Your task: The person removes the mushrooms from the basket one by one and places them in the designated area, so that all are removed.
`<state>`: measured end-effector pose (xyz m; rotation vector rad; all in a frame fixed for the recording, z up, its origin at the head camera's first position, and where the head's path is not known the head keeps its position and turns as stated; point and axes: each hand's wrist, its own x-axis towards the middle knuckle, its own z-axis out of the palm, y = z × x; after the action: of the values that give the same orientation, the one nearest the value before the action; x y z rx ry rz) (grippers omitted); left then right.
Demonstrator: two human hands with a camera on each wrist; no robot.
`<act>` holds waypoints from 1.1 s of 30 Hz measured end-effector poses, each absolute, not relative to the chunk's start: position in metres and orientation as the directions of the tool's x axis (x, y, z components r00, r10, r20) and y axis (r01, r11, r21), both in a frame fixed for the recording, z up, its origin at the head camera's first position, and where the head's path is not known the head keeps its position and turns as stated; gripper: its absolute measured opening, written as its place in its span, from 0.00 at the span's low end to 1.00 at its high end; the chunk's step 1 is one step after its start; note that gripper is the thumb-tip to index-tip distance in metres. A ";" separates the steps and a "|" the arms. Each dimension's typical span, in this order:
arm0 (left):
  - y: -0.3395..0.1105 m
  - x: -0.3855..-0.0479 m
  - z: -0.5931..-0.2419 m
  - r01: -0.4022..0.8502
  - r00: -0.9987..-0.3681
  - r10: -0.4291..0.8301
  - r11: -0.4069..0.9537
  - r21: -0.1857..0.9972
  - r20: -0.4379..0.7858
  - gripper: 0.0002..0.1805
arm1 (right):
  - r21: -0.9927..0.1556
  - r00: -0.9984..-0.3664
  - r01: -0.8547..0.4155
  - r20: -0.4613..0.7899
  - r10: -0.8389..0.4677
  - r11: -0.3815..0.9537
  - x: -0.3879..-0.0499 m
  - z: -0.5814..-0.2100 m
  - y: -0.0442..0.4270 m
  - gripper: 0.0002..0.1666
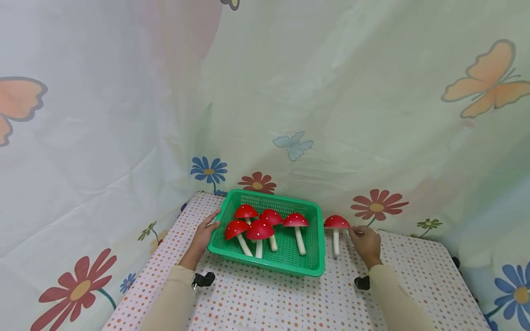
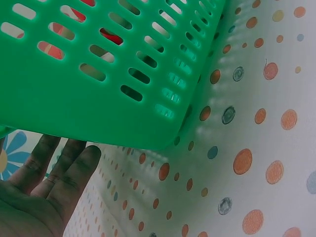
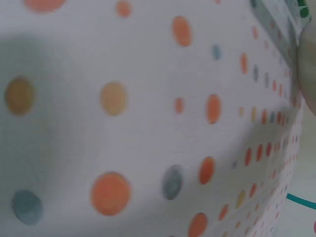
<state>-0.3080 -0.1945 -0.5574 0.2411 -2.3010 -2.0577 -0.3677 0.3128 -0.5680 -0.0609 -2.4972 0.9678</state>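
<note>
A green basket [image 1: 281, 266] holds several red-capped mushrooms [image 1: 260, 230] with white stems. At its left end the left hand [image 1: 203, 233] touches the rim with extended fingers; in the left wrist view these fingers [image 2: 64, 173] lie against the basket's edge [image 2: 98, 123]. Just outside the basket's right end is another mushroom [image 1: 336, 222], its stem pointing toward the front. The right hand [image 1: 366, 243] pinches the right edge of that cap. In the right wrist view a pale rounded piece shows at the right edge; the hand itself is out of that view.
The table wears a dotted cloth [image 1: 265, 303]. Behind and beside it hangs a curtain [image 1: 352, 115] printed with flowers and butterflies. Each wrist bears a small black device, the left one [image 1: 204, 279] near the basket's front left corner.
</note>
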 end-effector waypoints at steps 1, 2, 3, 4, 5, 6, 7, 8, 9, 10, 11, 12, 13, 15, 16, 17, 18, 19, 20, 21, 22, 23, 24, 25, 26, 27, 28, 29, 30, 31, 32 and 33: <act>-0.194 -0.308 -0.557 -0.083 -0.988 -0.142 0.107 0.991 -0.068 0.25 | -0.647 -0.893 -0.113 0.399 0.208 0.754 -0.368 -0.569 0.313 0.11; -0.194 -0.309 -0.557 -0.084 -0.988 -0.140 0.108 0.991 -0.068 0.25 | -0.649 -0.893 -0.108 0.397 0.214 0.753 -0.368 -0.570 0.313 0.11; -0.193 -0.309 -0.556 -0.083 -0.988 -0.140 0.107 0.991 -0.068 0.25 | -0.655 -0.892 -0.107 0.396 0.219 0.748 -0.368 -0.571 0.313 0.11; -0.193 -0.309 -0.556 -0.083 -0.988 -0.140 0.108 0.991 -0.068 0.25 | -0.664 -0.891 -0.105 0.393 0.226 0.741 -0.368 -0.572 0.313 0.11; -0.193 -0.309 -0.555 -0.085 -0.988 -0.140 0.110 0.990 -0.069 0.25 | -0.669 -0.892 -0.105 0.391 0.228 0.736 -0.368 -0.573 0.313 0.11; -0.193 -0.309 -0.554 -0.084 -0.988 -0.142 0.113 0.990 -0.067 0.25 | -0.670 -0.892 -0.106 0.390 0.227 0.735 -0.368 -0.575 0.314 0.11; -0.193 -0.310 -0.554 -0.085 -0.987 -0.146 0.114 0.990 -0.068 0.25 | -0.678 -0.895 -0.106 0.384 0.227 0.728 -0.368 -0.575 0.314 0.10; -0.194 -0.310 -0.553 -0.087 -0.986 -0.149 0.116 0.989 -0.069 0.25 | -0.681 -0.899 -0.107 0.378 0.223 0.724 -0.367 -0.576 0.314 0.10; -0.194 -0.311 -0.553 -0.087 -0.986 -0.150 0.117 0.989 -0.069 0.25 | -0.683 -0.902 -0.100 0.370 0.224 0.724 -0.367 -0.577 0.314 0.10; -0.194 -0.311 -0.553 -0.085 -0.987 -0.147 0.121 0.989 -0.067 0.25 | -0.679 -0.904 -0.093 0.364 0.224 0.728 -0.366 -0.578 0.314 0.10; -0.195 -0.312 -0.553 -0.083 -0.987 -0.147 0.125 0.989 -0.064 0.25 | -0.674 -0.907 -0.085 0.358 0.224 0.734 -0.365 -0.578 0.313 0.09; -0.196 -0.313 -0.553 -0.083 -0.987 -0.147 0.128 0.988 -0.064 0.25 | -0.672 -0.909 -0.077 0.352 0.225 0.737 -0.364 -0.578 0.313 0.09; -0.196 -0.314 -0.553 -0.084 -0.987 -0.146 0.128 0.988 -0.065 0.25 | -0.668 -0.912 -0.066 0.341 0.226 0.741 -0.363 -0.577 0.312 0.09; -0.197 -0.315 -0.554 -0.082 -0.988 -0.143 0.127 0.988 -0.064 0.25 | -0.653 -0.917 -0.047 0.328 0.227 0.756 -0.362 -0.576 0.312 0.09; -0.197 -0.314 -0.554 -0.081 -0.988 -0.142 0.128 0.988 -0.063 0.25 | -0.641 -0.920 -0.040 0.323 0.223 0.766 -0.361 -0.575 0.313 0.08; -0.197 -0.314 -0.555 -0.087 -0.987 -0.146 0.126 0.988 -0.068 0.25 | -0.633 -0.923 -0.035 0.318 0.218 0.774 -0.360 -0.574 0.314 0.08; -0.198 -0.313 -0.555 -0.093 -0.986 -0.148 0.123 0.988 -0.074 0.25 | -0.624 -0.926 -0.030 0.312 0.213 0.780 -0.359 -0.573 0.315 0.09; -0.198 -0.312 -0.556 -0.098 -0.985 -0.152 0.121 0.988 -0.079 0.25 | -0.617 -0.929 -0.028 0.307 0.208 0.787 -0.359 -0.573 0.316 0.09; -0.198 -0.311 -0.557 -0.101 -0.984 -0.156 0.123 0.987 -0.082 0.25 | -0.610 -0.930 -0.027 0.306 0.204 0.792 -0.358 -0.572 0.317 0.10; -0.198 -0.309 -0.558 -0.107 -0.984 -0.158 0.119 0.987 -0.087 0.25 | -0.605 -0.929 -0.026 0.308 0.204 0.796 -0.358 -0.572 0.317 0.10; -0.198 -0.308 -0.559 -0.111 -0.983 -0.157 0.118 0.987 -0.092 0.25 | -0.603 -0.925 -0.023 0.316 0.212 0.798 -0.357 -0.571 0.317 0.10; -0.198 -0.306 -0.559 -0.114 -0.983 -0.156 0.115 0.987 -0.096 0.26 | -0.606 -0.919 -0.026 0.327 0.219 0.795 -0.357 -0.570 0.317 0.10; -0.197 -0.306 -0.560 -0.111 -0.984 -0.152 0.114 0.987 -0.093 0.26 | -0.609 -0.913 -0.034 0.342 0.223 0.792 -0.356 -0.567 0.316 0.11; -0.197 -0.305 -0.560 -0.106 -0.985 -0.149 0.114 0.988 -0.089 0.26 | -0.608 -0.903 -0.051 0.367 0.224 0.792 -0.355 -0.565 0.315 0.11; -0.196 -0.305 -0.560 -0.100 -0.986 -0.146 0.113 0.989 -0.083 0.26 | -0.612 -0.890 -0.076 0.398 0.223 0.787 -0.354 -0.562 0.314 0.10; -0.196 -0.305 -0.560 -0.094 -0.987 -0.143 0.109 0.990 -0.078 0.26 | -0.618 -0.876 -0.109 0.430 0.219 0.778 -0.353 -0.559 0.312 0.10; -0.196 -0.305 -0.560 -0.089 -0.987 -0.142 0.109 0.990 -0.073 0.25 | -0.625 -0.862 -0.151 0.463 0.208 0.766 -0.353 -0.555 0.309 0.10; -0.196 -0.306 -0.560 -0.084 -0.988 -0.142 0.108 0.991 -0.068 0.25 | -0.630 -0.849 -0.201 0.494 0.187 0.751 -0.352 -0.550 0.305 0.10; -0.196 -0.306 -0.560 -0.079 -0.988 -0.143 0.109 0.991 -0.063 0.25 | -0.623 -0.832 -0.251 0.530 0.164 0.741 -0.351 -0.546 0.299 0.10; -0.195 -0.306 -0.560 -0.078 -0.988 -0.144 0.110 0.991 -0.062 0.25 | -0.611 -0.812 -0.306 0.568 0.134 0.730 -0.351 -0.541 0.293 0.09; -0.195 -0.307 -0.560 -0.079 -0.988 -0.143 0.109 0.991 -0.063 0.25 | -0.604 -0.793 -0.362 0.600 0.105 0.710 -0.351 -0.536 0.286 0.09; -0.195 -0.307 -0.559 -0.080 -0.988 -0.142 0.109 0.991 -0.064 0.25 | -0.594 -0.774 -0.421 0.629 0.070 0.686 -0.351 -0.530 0.278 0.09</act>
<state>-0.3069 -0.1954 -0.5594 0.2306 -2.3039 -2.0534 -0.3506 0.2780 -0.5301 0.2678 -2.2610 1.0071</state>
